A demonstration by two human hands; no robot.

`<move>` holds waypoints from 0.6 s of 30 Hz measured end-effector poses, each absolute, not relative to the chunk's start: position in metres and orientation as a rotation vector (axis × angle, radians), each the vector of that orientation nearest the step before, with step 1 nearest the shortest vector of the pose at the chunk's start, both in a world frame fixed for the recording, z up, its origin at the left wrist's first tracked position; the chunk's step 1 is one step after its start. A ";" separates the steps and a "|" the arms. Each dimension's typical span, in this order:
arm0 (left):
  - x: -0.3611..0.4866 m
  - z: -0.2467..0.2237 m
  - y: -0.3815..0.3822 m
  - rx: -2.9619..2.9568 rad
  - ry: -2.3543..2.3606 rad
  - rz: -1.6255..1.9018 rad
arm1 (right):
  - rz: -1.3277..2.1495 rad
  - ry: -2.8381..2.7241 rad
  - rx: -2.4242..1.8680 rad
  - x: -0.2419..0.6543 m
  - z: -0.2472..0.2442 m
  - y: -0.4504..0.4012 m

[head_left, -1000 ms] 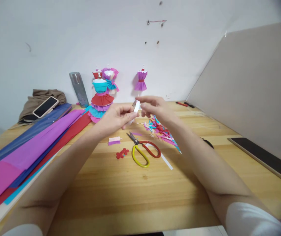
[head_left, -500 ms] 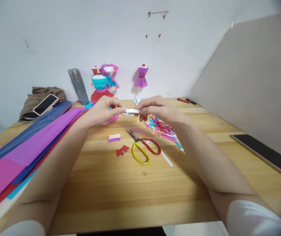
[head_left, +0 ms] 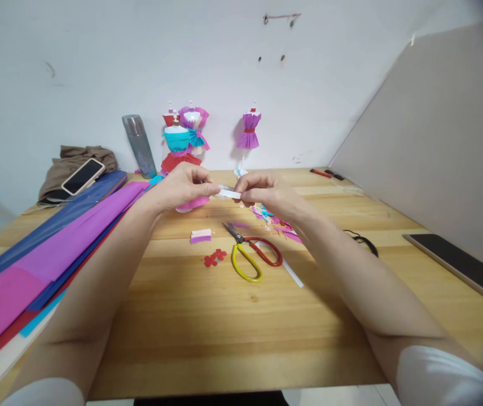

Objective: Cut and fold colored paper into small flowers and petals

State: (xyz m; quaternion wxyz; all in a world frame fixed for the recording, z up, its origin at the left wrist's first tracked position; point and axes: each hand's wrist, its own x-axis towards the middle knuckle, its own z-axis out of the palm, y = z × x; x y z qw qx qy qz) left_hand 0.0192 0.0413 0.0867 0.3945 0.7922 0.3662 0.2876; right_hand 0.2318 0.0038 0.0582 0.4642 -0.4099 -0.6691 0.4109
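Between both hands, raised over the table, is a narrow white strip (head_left: 229, 193), perhaps paper. My left hand (head_left: 188, 186) pinches its left end with thumb and fingers. At the other end, my right hand (head_left: 262, 189) is closed on it too. Something shiny shows just behind the strip, too small to name. Below the hands lie scissors (head_left: 247, 254) with one yellow and one red handle, blades partly apart. Near them are red paper flowers (head_left: 215, 258), a small stack of pink and purple pieces (head_left: 201, 235) and a loose white strip (head_left: 294, 274).
Paper-dressed mannequins (head_left: 177, 141) stand at the back, and one in purple (head_left: 249, 131) is further right. Coloured sheets (head_left: 38, 270) cover the left side, near a phone (head_left: 83, 176) and a bottle (head_left: 140, 146). Scraps (head_left: 281, 225) lie beyond my right forearm; a dark tablet-like slab (head_left: 464, 270) rests at right.
The view has shifted slightly, moving the scene to the right. Both hands keep hold of the white strip, which now tilts down a little to the right; the right fingers are more curled.
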 end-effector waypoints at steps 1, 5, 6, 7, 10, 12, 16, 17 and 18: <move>0.020 0.086 0.042 1.996 0.918 0.727 | 0.996 -1.609 -1.002 0.231 0.057 0.005; 0.020 0.084 0.044 1.964 0.889 0.738 | 1.006 -1.550 -0.975 0.229 0.053 0.008; 0.020 0.084 0.044 1.965 0.896 0.741 | 1.044 -1.576 -0.961 0.230 0.053 0.008; 0.020 0.084 0.044 1.968 0.907 0.740 | 1.083 -1.603 -0.944 0.231 0.052 0.009; 0.019 0.086 0.044 1.978 0.926 0.727 | 1.134 -1.636 -0.914 0.234 0.050 0.010; 0.018 0.086 0.045 1.979 0.917 0.718 | 1.113 -1.627 -0.913 0.236 0.049 0.011; 0.018 0.084 0.046 1.989 0.881 0.710 | 1.043 -1.616 -0.918 0.233 0.049 0.011; 0.018 0.083 0.046 1.986 0.871 0.710 | 1.014 -1.599 -0.927 0.231 0.049 0.010; 0.019 0.083 0.046 1.981 0.860 0.714 | 0.985 -1.576 -0.935 0.229 0.050 0.010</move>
